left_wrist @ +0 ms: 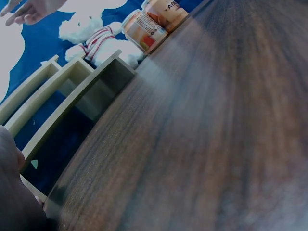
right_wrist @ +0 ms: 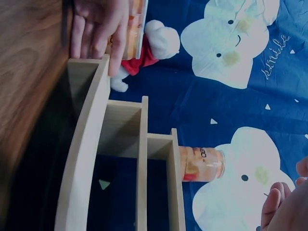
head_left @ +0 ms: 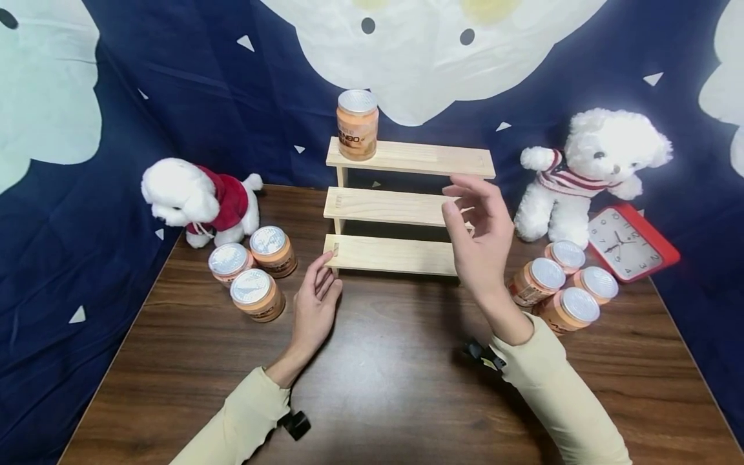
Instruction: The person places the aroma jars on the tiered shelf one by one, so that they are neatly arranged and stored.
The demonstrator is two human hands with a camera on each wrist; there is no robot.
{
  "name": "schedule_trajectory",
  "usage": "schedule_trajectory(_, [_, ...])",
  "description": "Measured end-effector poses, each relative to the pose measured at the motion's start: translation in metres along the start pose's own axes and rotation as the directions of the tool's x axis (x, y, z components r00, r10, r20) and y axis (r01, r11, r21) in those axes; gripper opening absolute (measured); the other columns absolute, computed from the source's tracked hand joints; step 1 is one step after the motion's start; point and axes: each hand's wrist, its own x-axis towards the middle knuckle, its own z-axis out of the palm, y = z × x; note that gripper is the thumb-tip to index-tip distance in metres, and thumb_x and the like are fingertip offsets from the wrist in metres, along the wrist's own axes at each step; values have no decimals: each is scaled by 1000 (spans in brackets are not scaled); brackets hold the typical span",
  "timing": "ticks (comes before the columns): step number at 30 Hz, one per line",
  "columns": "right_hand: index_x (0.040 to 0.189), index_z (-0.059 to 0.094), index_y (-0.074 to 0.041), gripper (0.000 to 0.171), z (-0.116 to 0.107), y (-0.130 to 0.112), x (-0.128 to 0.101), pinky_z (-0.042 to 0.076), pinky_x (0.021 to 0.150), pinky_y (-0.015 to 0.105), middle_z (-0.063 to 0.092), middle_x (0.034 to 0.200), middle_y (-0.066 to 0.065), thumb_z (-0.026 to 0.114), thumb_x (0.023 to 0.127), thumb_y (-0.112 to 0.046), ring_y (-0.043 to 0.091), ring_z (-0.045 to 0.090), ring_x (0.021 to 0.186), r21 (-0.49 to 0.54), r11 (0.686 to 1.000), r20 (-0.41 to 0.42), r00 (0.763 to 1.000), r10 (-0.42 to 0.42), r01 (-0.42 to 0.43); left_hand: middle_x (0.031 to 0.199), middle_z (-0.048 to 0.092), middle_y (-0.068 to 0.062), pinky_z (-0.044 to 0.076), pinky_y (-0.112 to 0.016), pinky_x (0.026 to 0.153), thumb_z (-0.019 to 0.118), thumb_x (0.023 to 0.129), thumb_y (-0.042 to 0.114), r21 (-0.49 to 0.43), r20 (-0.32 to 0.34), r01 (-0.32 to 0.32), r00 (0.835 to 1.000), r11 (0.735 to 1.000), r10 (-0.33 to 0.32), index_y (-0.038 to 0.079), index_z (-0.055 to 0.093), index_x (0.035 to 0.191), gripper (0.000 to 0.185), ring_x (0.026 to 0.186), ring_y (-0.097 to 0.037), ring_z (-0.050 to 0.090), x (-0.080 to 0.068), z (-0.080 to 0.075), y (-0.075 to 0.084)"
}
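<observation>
A three-step wooden display rack (head_left: 395, 253) stands at the back of the table. One jar with a silver lid and orange label (head_left: 357, 132) sits upright at the left end of its top step. My left hand (head_left: 316, 307) is at the rack's left front corner, fingertips at the end of the bottom step and nothing gripped. In the right wrist view its fingers (right_wrist: 117, 43) lie loosely extended against that end. My right hand (head_left: 482, 239) hovers in front of the rack's right side, fingers loosely bent and nothing held; it covers part of the steps.
Three similar jars (head_left: 252, 287) cluster left of my left hand, beside a white plush dog in red (head_left: 227, 197). At right stand several more jars (head_left: 546, 274), a white plush bear (head_left: 581, 174) and a red-framed clock (head_left: 624, 242). A dark blue patterned cloth (head_left: 197, 84) hangs behind.
</observation>
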Motion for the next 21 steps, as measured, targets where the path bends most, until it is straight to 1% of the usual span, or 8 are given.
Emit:
schedule_trajectory(4, [127, 68, 13, 31, -14, -1, -11, 54, 70, 21, 76, 109, 3, 71, 98, 3, 16, 65, 87, 5, 1000, -21, 1000, 7, -7, 158, 62, -18, 51, -32, 123, 67, 105, -5, -21, 12, 9, 1000, 1000, -8, 10, 60, 157, 55, 145, -33, 60, 0, -1, 0])
schedule_trajectory(6, [126, 68, 15, 30, -22, -1, -17, 55, 70, 21, 76, 108, 4, 70, 98, 7, 15, 65, 86, 13, 1000, -35, 999, 11, -10, 158, 62, -16, 51, -31, 123, 68, 106, -5, -22, 16, 18, 1000, 1000, -18, 12, 60, 158, 55, 145, -31, 60, 0, -1, 1])
schedule_trajectory(9, [125, 66, 18, 29, -34, 0, -27, 57, 75, 22, 76, 108, 5, 69, 97, 11, 15, 67, 87, 35, 999, -50, 999, 18, -17, 158, 62, -15, 51, -29, 122, 68, 106, -3, -15, 15, 34, 999, 999, -33, 16, 61, 157, 56, 144, -28, 60, 0, -1, 1])
schedule_trajectory(12, [124, 66, 20, 28, -46, -1, -35, 57, 80, 23, 76, 108, 6, 69, 97, 13, 16, 68, 91, 30, 999, -65, 998, 22, -20, 157, 62, -17, 51, -29, 122, 69, 105, -2, -6, 13, 34, 999, 999, -34, 16, 62, 157, 55, 144, -29, 60, 0, -2, 1])
schedule_trajectory(15, [123, 66, 21, 29, -58, -1, -42, 58, 83, 23, 77, 108, 6, 73, 98, 9, 17, 70, 94, 8, 1000, -84, 996, 28, -27, 156, 62, -20, 51, -29, 122, 69, 105, -1, 1, 11, 24, 1000, 1000, -24, 15, 62, 157, 55, 144, -31, 60, 0, -1, 1])
schedule_trajectory(18, [123, 66, 21, 29, -68, -1, -47, 56, 81, 21, 77, 108, 6, 74, 98, 9, 16, 70, 93, -9, 1000, -101, 994, 29, -30, 155, 63, -22, 52, -28, 121, 68, 105, 0, 13, 0, 6, 1000, 1000, -6, 15, 62, 156, 54, 143, -34, 62, 1, 0, -2])
schedule_trajectory(19, [122, 66, 21, 29, -71, -1, -49, 55, 79, 20, 78, 107, 6, 74, 98, 8, 14, 70, 92, -16, 999, -107, 994, 26, -28, 154, 64, -23, 52, -28, 120, 68, 104, 1, 16, -3, 2, 1000, 1000, -2, 15, 63, 156, 54, 143, -34, 62, 1, 0, -2])
schedule_trajectory(21, [122, 66, 22, 28, -77, -2, -52, 50, 74, 18, 78, 106, 6, 71, 96, 12, 13, 68, 88, -18, 1000, -117, 993, 21, -24, 152, 64, -25, 53, -28, 120, 69, 103, 1, 15, -6, -14, 1000, 1000, 14, 16, 64, 155, 54, 142, -35, 63, 1, 0, -6])
